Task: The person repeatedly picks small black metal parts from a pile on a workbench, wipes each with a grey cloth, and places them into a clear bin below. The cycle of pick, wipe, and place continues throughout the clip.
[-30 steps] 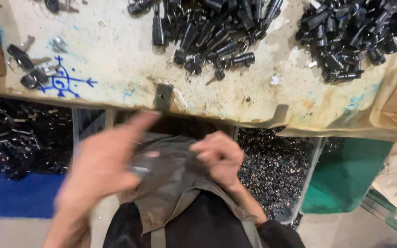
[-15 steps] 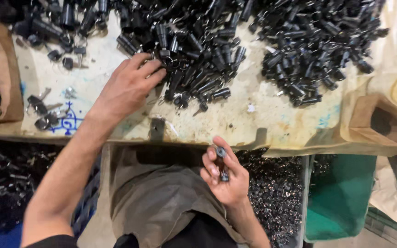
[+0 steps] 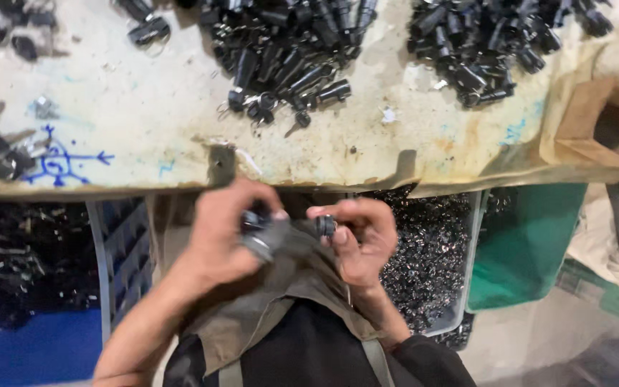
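The part (image 3: 326, 226) was a small black cylinder with a round, ring-like end, much like the pieces heaped above it. It sat pinched in the fingertips of the right hand (image 3: 360, 240), held just below the table (image 3: 180, 136) edge, over the lap. The left hand (image 3: 227, 236) was closed around a second dark, blurred piece (image 3: 263, 236), just beside the first; whether the two pieces touched could not be told. Both hands were close together, nearly meeting. The chipped table edge ran right above the knuckles. Two piles of black cylinders (image 3: 288, 50) lay farther up the table. Below, a clear bin of metal bits (image 3: 424, 251) stood to the right, a blue crate (image 3: 120, 251) to the left.
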